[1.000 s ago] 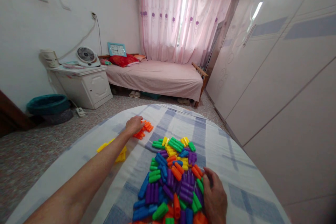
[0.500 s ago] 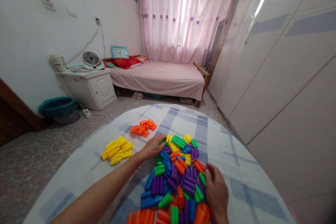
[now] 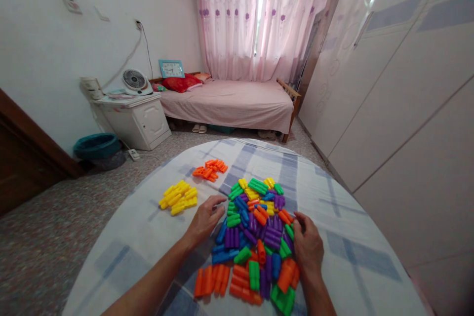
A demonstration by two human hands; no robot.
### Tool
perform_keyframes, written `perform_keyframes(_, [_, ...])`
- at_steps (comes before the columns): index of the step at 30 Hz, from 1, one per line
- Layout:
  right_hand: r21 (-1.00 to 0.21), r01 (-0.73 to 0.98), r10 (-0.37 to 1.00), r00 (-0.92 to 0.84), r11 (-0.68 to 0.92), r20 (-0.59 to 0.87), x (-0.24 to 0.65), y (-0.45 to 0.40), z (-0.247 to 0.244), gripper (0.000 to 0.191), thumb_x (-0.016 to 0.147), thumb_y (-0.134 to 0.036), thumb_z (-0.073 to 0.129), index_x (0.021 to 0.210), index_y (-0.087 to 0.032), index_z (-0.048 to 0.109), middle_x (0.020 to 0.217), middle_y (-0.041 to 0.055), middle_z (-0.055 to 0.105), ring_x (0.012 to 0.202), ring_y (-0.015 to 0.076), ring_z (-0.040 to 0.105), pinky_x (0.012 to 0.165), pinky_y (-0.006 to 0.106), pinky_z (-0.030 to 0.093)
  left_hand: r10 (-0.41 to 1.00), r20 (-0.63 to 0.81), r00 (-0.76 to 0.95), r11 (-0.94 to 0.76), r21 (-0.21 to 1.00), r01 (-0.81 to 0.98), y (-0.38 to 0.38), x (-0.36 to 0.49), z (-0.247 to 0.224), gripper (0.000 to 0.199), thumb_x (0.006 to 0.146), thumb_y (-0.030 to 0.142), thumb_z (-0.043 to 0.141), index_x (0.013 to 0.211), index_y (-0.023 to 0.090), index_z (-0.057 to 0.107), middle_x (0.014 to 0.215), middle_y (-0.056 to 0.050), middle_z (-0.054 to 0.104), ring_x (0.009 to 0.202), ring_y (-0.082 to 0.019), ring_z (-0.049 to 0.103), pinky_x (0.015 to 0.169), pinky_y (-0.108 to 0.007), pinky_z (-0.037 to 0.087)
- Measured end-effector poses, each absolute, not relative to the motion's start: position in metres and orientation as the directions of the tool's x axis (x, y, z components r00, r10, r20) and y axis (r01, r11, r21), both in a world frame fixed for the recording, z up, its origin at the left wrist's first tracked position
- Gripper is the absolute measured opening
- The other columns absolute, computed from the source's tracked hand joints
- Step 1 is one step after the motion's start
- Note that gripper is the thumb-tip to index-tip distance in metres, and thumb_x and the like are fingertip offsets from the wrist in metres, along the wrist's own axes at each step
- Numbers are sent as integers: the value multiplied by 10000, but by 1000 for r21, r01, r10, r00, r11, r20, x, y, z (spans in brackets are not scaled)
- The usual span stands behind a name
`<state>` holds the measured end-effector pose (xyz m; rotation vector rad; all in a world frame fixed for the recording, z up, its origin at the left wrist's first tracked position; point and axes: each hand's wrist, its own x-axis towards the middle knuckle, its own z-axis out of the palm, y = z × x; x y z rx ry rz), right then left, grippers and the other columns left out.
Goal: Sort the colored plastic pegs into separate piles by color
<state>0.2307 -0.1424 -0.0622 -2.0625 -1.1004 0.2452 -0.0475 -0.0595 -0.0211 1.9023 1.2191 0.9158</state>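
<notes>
One blue-white-plaid-clothed table (image 3: 351, 256), pink-sheeted bed (image 3: 229, 101) beyond; multicoloured plastic tube-block pile (image 3: 253, 222) between left hand (image 3: 206, 216) (half-open, empty) and right hand (image 3: 309, 245) (loosely curled, grip unclear)

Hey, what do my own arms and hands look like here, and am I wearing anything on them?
Your left hand and right hand are ungloved, with no ring visible on the parts that show. The left forearm and right forearm are bare as far as the picture reaches: no sleeve, watch or bracelet.
</notes>
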Motion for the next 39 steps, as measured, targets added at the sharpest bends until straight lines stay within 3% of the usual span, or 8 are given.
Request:
perform_keyframes(3, [-704,628,767,614,-332,186,229,-142,-60,393,806,-379,351,1050,-193,597,1079,81,621,987,220,556,846,337,399,949,162,272,-278,836,472,-98,-61,-23,311,854,337,456,1092,210,609,1191,-70,585,1126,-216,530,967,-382,439])
perform_keyframes(6, [-702,638,767,608,-316,208,227,-142,-57,401,798,-377,348,1043,-181,598,1067,88,627,983,221,556,844,334,397,974,131,187,-211,831,515,-138,-66,-36,402,867,375,447,1235,234,526,1359,-71,463,1278,-237,393,1085,-455,301])
perform_keyframes(9, [-706,643,764,604,-298,228,226,-142,-56,404,790,-376,351,1036,-177,603,1047,85,637,967,216,562,831,324,398,985,132,115,-173,833,525,-166,-57,-52,455,871,368,440,1305,232,460,1436,-74,368,1338,-259,300,1111,-502,229])
perform_keyframes(14, [-705,645,758,607,-295,238,226,-143,-55,403,785,-374,357,1030,-177,608,1035,82,643,944,216,569,804,317,403,980,191,52,-194,875,443,-158,-24,-60,472,894,360,404,1339,201,410,1468,-84,306,1363,-237,243,1132,-476,190])
perform_keyframes(21, [-689,656,756,609,-310,240,227,-142,-57,391,788,-372,356,1034,-198,605,1039,64,644,935,217,575,799,318,406,984,175,-25,-164,957,239,-135,-9,-49,448,919,383,342,1311,184,425,1405,-99,402,1322,-210,330,1122,-430,240])
perform_keyframes(26, [-686,655,759,609,-318,229,227,-142,-56,387,791,-370,352,1034,-203,601,1037,64,645,930,217,578,795,320,407,960,278,32,-272,902,335,-147,-36,-48,394,896,340,406,1262,213,478,1397,-89,400,1313,-217,330,1111,-449,243])
perform_keyframes(30, [-688,653,761,608,-316,227,226,-142,-54,385,789,-374,351,1032,-208,599,1039,62,645,935,216,579,801,323,409,936,343,78,-345,852,394,-132,-48,-41,301,864,293,454,1123,206,579,1269,-94,510,1220,-223,438,1046,-434,342])
perform_keyframes(39, [-704,643,773,597,-301,215,229,-142,-56,409,775,-406,348,1026,-201,598,1050,75,642,966,219,578,827,335,415,935,355,19,-340,878,336,-85,-36,-50,277,868,296,397,977,170,619,1043,-81,614,1026,-201,555,950,-375,413])
